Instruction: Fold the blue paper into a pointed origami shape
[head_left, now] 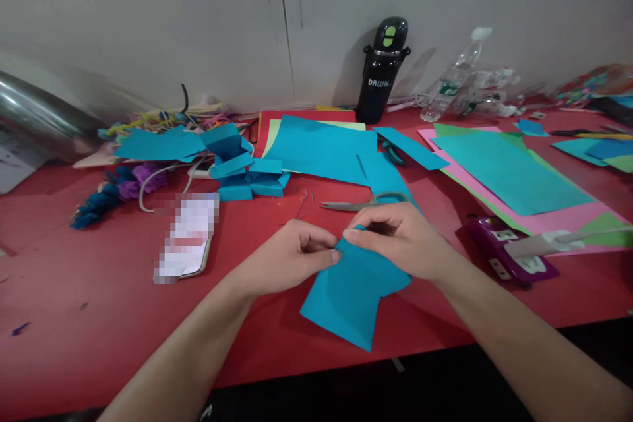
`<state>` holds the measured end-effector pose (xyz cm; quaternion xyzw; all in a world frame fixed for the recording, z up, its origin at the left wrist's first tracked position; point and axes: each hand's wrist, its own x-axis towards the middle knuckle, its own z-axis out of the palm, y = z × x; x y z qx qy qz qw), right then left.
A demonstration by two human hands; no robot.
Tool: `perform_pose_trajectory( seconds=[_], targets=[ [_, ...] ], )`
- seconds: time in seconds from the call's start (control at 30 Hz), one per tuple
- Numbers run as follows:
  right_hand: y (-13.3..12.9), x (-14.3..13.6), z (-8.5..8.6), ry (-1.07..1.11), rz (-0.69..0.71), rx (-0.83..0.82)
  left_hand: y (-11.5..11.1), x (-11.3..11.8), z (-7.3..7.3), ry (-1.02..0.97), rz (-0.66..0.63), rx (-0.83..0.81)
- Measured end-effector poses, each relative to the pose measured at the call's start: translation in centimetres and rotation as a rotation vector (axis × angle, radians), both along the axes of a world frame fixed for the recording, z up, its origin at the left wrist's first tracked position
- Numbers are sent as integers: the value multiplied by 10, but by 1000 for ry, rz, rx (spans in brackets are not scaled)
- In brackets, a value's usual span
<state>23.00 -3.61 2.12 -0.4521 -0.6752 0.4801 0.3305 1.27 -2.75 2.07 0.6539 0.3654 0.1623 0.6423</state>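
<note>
A piece of blue paper [349, 290] with angled edges is held up above the front of the red table. My left hand [304, 254] pinches its upper left edge between thumb and fingers. At the top corner my right hand [400, 234] grips the same sheet, thumb in front and fingers partly hidden behind. Just beyond the hands lie scissors [346, 206], their blades pointing left. Folded blue paper pieces [242, 168] stand in a cluster further left, and a large blue sheet [321, 148] lies behind the scissors.
A phone [190, 237] lies left of my hands; a purple power strip [519, 257] with a plugged-in charger is to the right. A black bottle [383, 72] and a clear plastic bottle [452, 82] stand by the wall. Coloured sheets [514, 171] spread across the right side.
</note>
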Motion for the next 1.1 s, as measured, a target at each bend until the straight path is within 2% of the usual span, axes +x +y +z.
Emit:
perform_pose_trajectory(
  seconds=[0.1,0.17,0.23,0.27,0.33,0.4,0.47,0.57,0.7,0.8,0.97,1.03,1.1],
  targets=[
    [0,-2,-2,-84,24,80,1,2,-2,38,19,81],
    [-1,-4,-4,-162,-77,246,2,3,-4,55,80,131],
    [-7,-7,-3,-239,-207,485,3,4,-6,45,175,153],
    [-10,-8,-2,-304,-179,588,4,4,-7,26,225,141],
    [-19,-12,0,-414,28,739,6,3,-9,-34,328,91],
    [-26,-17,0,-548,179,777,8,1,-11,-97,415,40],
    [-29,-20,-5,-655,217,806,10,-1,-12,-134,480,17],
    [-27,-21,-14,-701,197,821,12,-2,-15,-95,535,50],
    [-20,-14,-17,-501,121,648,11,-1,-14,-86,497,69],
    [-15,-7,-13,-398,43,535,9,0,-10,-84,431,29],
    [-7,0,-6,-408,-100,632,7,-1,-5,-49,248,20],
    [-6,2,-4,-372,-83,540,5,-2,-4,-26,194,53],
    [-7,3,-2,-320,-59,378,4,-4,-1,-4,147,106]
  ],
)
